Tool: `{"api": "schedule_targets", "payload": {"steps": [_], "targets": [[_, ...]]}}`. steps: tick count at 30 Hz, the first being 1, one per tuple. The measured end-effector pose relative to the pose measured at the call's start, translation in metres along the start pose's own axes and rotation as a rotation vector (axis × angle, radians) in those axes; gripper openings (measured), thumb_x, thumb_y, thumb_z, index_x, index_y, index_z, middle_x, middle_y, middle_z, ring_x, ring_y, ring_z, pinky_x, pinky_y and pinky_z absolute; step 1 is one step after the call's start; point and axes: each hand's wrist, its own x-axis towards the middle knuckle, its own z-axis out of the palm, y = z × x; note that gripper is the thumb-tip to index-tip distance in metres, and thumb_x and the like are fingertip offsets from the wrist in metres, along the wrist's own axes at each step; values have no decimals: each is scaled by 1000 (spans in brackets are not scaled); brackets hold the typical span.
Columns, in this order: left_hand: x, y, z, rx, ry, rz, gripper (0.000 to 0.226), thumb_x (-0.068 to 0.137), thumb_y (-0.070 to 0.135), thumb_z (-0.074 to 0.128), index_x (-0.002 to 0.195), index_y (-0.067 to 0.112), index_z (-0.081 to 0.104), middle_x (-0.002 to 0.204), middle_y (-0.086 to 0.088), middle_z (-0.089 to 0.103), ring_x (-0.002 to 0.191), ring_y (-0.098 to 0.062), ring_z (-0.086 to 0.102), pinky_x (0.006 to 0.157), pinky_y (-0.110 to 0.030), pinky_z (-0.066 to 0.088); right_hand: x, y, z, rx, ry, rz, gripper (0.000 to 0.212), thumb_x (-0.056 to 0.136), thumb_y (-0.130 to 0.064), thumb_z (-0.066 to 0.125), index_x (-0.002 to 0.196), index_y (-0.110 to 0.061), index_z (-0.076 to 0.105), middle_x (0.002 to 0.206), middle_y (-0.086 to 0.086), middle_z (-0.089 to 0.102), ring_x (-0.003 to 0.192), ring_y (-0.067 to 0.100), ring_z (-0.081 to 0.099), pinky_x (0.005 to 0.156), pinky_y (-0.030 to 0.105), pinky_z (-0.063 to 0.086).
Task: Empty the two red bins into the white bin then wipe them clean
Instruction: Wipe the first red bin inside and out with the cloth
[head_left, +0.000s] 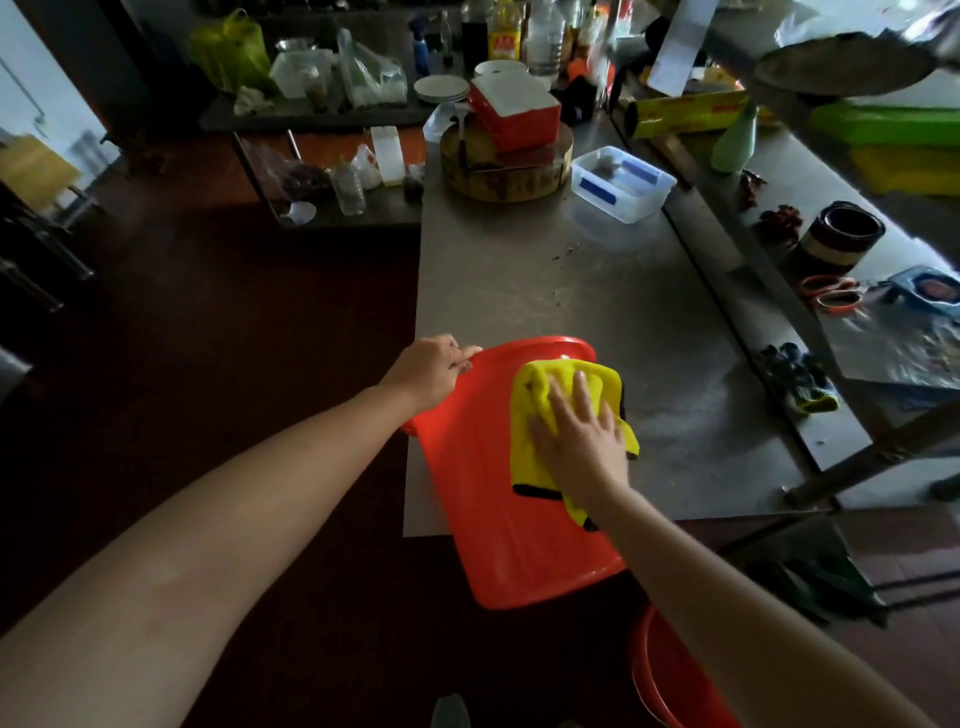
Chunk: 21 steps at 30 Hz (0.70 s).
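Note:
A red bin (488, 499) lies on its side across the near left corner of the steel table (597, 291), its base overhanging the edge toward me. My left hand (434, 366) grips its rim at the far left. My right hand (576, 426) presses flat on a yellow cloth (540, 400) spread over the bin's outer wall. A second red bin (670, 675) stands on the floor at the bottom right, partly hidden by my right forearm. No white bin is in sight.
A round wooden chopping block (506, 171) with a red-and-white box (514, 111) on it stands at the table's far end, beside a clear plastic container (621, 182). Scissors (831, 296), gloves (800, 374) and jars line the right counter. Dark floor lies to the left.

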Motion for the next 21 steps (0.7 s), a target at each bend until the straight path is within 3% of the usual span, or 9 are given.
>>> {"api": "schedule_targets", "payload": {"steps": [4,7,9,13,17,21], "targets": [[2,5,3,-8,36,0,25,101,25,61,110,6,75,93,-3,64,81,-21,62,72,-24,42,-49,-42,29,-307,98,-315,63,97,-64,37,155,-48,20,169,2,7,150,53,1,114,64,21],[1,5,5,-27,52,-9,25,101,24,61,101,2,72,82,1,56,70,-21,58,67,-25,38,-64,-54,51,-437,74,-477,64,95,-54,51,155,-41,32,169,3,11,150,52,-3,113,65,26],[-2,3,4,-12,44,7,25,103,23,58,105,2,72,86,-3,60,73,-24,60,67,-30,45,-62,-53,51,-424,69,-496,65,93,-56,54,153,-41,35,169,2,13,151,49,0,113,64,28],[-6,-4,3,53,27,48,23,102,14,56,110,1,74,101,-9,63,83,-28,62,77,-42,52,-52,-35,35,-313,103,-411,65,91,-65,47,151,-48,33,167,-2,17,153,43,7,113,61,30],[-10,-5,4,80,41,55,22,101,12,57,108,1,75,101,-8,62,86,-28,62,78,-39,50,-42,11,16,-138,103,-213,65,93,-76,31,153,-55,17,169,-9,5,154,36,9,114,57,28],[-12,-7,4,45,61,24,22,101,16,59,105,2,75,91,-1,58,77,-21,60,74,-35,51,-31,57,8,215,2,73,64,96,-67,36,155,-51,19,168,-13,10,153,23,20,114,48,35]]}}
